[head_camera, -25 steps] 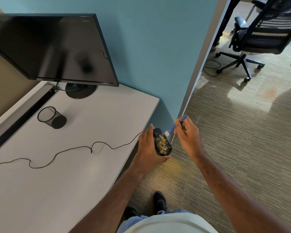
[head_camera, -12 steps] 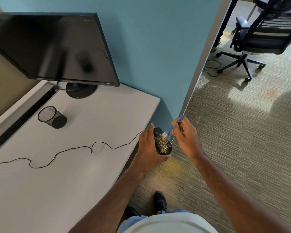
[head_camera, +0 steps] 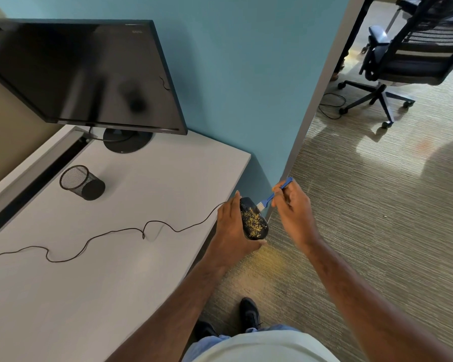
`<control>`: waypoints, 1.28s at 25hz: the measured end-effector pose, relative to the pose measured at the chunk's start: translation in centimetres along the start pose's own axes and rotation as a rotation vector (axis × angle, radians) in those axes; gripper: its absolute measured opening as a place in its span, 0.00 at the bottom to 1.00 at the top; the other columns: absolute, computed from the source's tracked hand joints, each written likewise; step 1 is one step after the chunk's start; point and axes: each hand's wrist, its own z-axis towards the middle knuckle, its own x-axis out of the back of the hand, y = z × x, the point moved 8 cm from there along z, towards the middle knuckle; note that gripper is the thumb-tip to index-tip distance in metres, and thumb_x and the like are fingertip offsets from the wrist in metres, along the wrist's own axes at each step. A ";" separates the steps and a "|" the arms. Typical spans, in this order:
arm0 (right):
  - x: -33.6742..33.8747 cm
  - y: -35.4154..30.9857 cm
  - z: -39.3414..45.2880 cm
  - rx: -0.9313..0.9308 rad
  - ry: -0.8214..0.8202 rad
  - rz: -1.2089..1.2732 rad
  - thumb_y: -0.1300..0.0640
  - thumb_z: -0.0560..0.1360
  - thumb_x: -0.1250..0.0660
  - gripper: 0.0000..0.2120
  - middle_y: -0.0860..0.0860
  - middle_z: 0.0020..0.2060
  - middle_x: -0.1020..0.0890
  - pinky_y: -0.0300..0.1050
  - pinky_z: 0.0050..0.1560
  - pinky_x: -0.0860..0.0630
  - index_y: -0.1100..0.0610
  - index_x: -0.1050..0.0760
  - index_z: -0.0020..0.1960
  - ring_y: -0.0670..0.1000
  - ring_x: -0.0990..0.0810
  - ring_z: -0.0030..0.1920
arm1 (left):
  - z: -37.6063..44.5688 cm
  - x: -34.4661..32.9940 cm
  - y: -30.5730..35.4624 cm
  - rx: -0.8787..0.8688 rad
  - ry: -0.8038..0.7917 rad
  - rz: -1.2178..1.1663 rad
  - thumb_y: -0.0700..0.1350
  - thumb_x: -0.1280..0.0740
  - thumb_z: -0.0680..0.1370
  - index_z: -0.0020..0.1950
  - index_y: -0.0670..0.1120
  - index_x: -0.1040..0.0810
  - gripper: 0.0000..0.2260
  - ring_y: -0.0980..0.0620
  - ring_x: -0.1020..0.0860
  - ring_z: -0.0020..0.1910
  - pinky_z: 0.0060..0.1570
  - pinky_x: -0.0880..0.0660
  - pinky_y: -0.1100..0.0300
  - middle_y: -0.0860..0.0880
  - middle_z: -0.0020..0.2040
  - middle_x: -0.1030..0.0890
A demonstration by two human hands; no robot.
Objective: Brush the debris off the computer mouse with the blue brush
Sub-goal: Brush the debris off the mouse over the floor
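Yellow debris (head_camera: 253, 220) speckles the top of the black computer mouse (head_camera: 254, 222), which the left hand (head_camera: 232, 226) holds out past the tabletop (head_camera: 115, 257) edge, above the carpet floor (head_camera: 377, 231). The left fingers (head_camera: 233, 202) are curled along the mouse's far side, with the thumb (head_camera: 254, 245) under its near end, so the mouse is clamped between them and its dirty face is turned up and toward the right hand (head_camera: 293, 207). The mouse's thin black cable (head_camera: 141, 231) runs from its front end, just beyond the left fingers, back across the tabletop in loose curves.

The right hand pinches the blue brush (head_camera: 275, 194) by its handle, the fingers closed around it. The handle's free end sticks out above the right fingers; the pale bristles (head_camera: 260, 205) point down toward the left fingers and meet the mouse at its front upper edge, just above the patch of debris.

Below both hands, a scatter of the same yellow grit (head_camera: 270, 259) lies on the carpet. Well beyond the left fingers, on the tabletop, a black mesh cup (head_camera: 81, 182) stands, with a dark monitor (head_camera: 76, 74) farther back against the teal partition (head_camera: 246, 74). Far beyond the right fingers, an office chair (head_camera: 413, 53) stands on the carpet. Dark shoes (head_camera: 249, 313) show at the bottom, beneath the forearms.
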 end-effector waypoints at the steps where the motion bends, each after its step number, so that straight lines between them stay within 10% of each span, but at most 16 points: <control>1: 0.0 -0.3 0.0 0.010 0.001 0.009 0.59 0.85 0.39 0.06 0.61 0.36 0.21 0.34 0.27 0.35 0.59 0.27 0.51 0.41 0.33 0.26 | 0.0 0.0 0.0 -0.002 0.005 0.001 0.58 0.17 0.63 0.82 0.49 0.57 0.61 0.52 0.46 0.75 0.75 0.38 0.51 0.50 0.77 0.43; 16: -2.4 -0.9 0.1 0.070 -0.044 -0.109 0.59 0.84 0.37 0.03 0.51 0.36 0.18 0.51 0.35 0.22 0.54 0.25 0.52 0.52 0.19 0.35 | 0.0 0.0 -0.5 -0.016 0.061 0.014 0.58 0.17 0.60 0.82 0.43 0.51 0.62 0.49 0.40 0.74 0.74 0.39 0.52 0.47 0.75 0.37; 32: -2.2 -2.0 -0.3 0.136 -0.066 -0.200 0.59 0.84 0.37 0.04 0.45 0.30 0.26 0.33 0.28 0.36 0.57 0.26 0.51 0.43 0.30 0.26 | -0.3 0.0 -0.1 -0.008 0.051 0.016 0.58 0.17 0.61 0.82 0.44 0.52 0.61 0.51 0.41 0.74 0.74 0.39 0.53 0.48 0.75 0.38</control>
